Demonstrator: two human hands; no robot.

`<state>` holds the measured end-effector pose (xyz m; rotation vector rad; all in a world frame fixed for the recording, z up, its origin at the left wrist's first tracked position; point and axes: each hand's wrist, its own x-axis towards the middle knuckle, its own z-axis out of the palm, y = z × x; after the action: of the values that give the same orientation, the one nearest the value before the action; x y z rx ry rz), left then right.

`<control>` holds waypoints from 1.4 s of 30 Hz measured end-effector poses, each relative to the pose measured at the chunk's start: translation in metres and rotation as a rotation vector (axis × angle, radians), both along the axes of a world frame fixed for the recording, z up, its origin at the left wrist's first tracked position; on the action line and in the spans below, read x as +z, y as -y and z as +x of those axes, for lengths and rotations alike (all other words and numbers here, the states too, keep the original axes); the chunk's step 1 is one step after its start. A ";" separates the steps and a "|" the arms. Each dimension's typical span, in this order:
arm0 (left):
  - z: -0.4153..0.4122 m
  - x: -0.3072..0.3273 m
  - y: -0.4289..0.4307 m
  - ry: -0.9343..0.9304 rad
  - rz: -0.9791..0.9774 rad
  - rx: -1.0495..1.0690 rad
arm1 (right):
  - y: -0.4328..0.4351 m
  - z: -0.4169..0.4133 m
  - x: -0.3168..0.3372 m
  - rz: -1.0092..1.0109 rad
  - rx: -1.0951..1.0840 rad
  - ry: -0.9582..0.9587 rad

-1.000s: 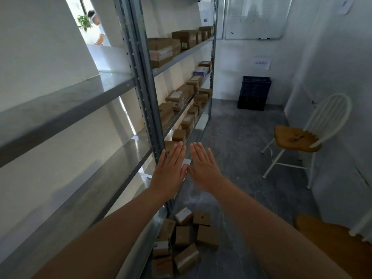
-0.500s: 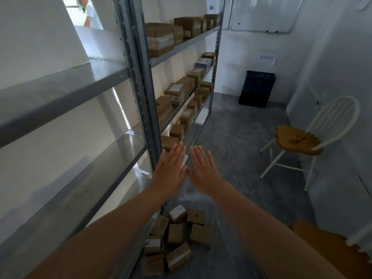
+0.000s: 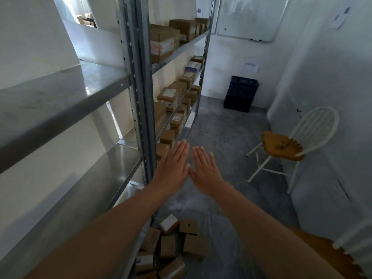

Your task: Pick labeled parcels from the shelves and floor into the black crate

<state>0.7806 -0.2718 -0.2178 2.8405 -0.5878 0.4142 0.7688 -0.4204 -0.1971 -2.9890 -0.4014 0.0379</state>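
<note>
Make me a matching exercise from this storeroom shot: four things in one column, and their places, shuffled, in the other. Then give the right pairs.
Things
1. crates
2. chair
3. whiteboard
4. loose parcels

Places
A. on the floor at the foot of the shelving, below the hands
B. against the right wall
C. stacked on the floor at the far wall
D. hung high on the far wall

Pairs: 1-C, 2-B, 3-D, 4-A
</note>
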 end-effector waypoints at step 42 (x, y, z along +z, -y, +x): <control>0.051 -0.066 -0.008 -0.217 -0.078 0.445 | -0.015 0.130 -0.090 0.101 0.327 -0.150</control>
<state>0.8318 -0.2638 -0.2842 2.8729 0.1039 0.1843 0.8992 -0.4051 -0.2875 -2.7663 -0.8394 0.2622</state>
